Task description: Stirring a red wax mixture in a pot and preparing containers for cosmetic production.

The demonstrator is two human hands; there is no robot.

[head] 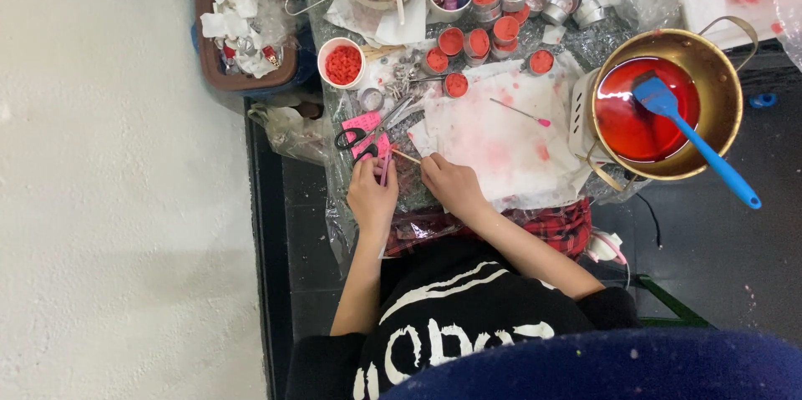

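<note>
thin stick (404, 155) between left hand (372, 194), right hand (449, 184)

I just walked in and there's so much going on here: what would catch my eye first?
The gold pot of red liquid at the right, with a blue spatula leaning in it. Next, the small tins of red stuff at the top. Both hands, left hand and right hand, work beside black-handled scissors.

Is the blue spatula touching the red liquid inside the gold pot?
Touching. The head view shows the blue spatula with its blade lying in the red liquid.
</note>
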